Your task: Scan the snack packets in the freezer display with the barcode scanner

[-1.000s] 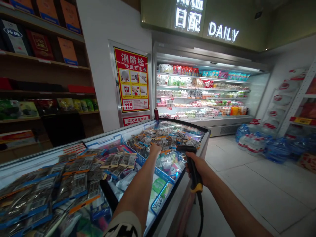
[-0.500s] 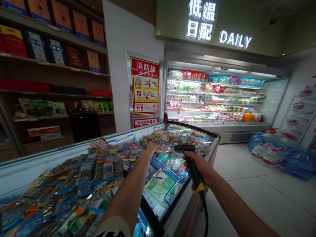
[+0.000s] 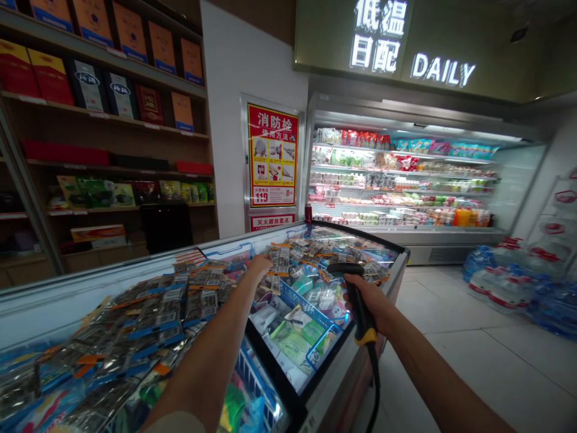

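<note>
A chest freezer (image 3: 274, 364) with a black-framed glass top runs from the near left to the far right. Beyond it on the far right stands a lit refrigerated display case (image 3: 383, 243), its shelves full of bags, cups and bottles, while wooden shelving (image 3: 112, 135) with boxed goods rises on the far left. Over the case hangs a green signboard (image 3: 324, 36) with lit characters and the word DAILY. Water bottles (image 3: 500, 282) stand on the floor to the right, and a red-and-yellow fire hydrant poster (image 3: 273, 155) is on the wall between shelving and case. A broad heap of packets (image 3: 157, 307) covers the freezer's left part, and a blue lattice basket (image 3: 306, 305) lies toward its right. The right hand (image 3: 372, 297) is wrapped firmly around the handle of a black barcode scanner (image 3: 360, 316) with a yellow base and a cord, its head turned left. The left hand (image 3: 260, 264), reaching over the freezer, has its fingers closed on the left edge of one orange-edged packet (image 3: 280, 260), just left of the scanner's head
</note>
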Motion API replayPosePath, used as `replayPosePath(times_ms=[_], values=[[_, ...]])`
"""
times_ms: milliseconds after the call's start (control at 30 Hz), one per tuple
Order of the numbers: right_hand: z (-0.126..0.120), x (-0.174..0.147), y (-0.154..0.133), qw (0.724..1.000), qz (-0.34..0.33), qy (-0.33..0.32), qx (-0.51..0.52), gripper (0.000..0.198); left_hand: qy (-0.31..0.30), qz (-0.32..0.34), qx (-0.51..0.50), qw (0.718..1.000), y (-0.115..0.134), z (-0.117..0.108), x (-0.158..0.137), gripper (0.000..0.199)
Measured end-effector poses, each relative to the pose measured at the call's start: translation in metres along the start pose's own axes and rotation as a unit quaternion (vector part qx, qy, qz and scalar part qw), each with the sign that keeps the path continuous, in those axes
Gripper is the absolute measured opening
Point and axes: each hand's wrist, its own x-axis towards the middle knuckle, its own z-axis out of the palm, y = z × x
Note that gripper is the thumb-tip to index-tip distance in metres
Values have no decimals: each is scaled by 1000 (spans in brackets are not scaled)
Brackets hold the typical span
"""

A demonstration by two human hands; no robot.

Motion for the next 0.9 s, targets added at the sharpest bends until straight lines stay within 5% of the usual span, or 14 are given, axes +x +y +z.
replayPosePath(times_ms=[233, 467, 533, 633, 900], values=[[3, 10, 4, 1000, 5, -6, -3, 23, 10, -27, 191, 981, -23, -72, 2, 9], [0, 11, 3, 1000, -4, -4, 3, 21, 84, -5, 365, 927, -23, -86, -10, 27], [-2, 14, 3, 1000, -8, -6, 6, 21, 107, 19, 397, 911, -11, -77, -10, 34], [-7, 20, 2, 1000, -10, -10, 20, 21, 95, 48, 366, 925, 12, -48, -1, 40], [-25, 43, 0, 999, -14, 7, 45, 23, -15, 100, 274, 956, 23, 74, 54, 35]])
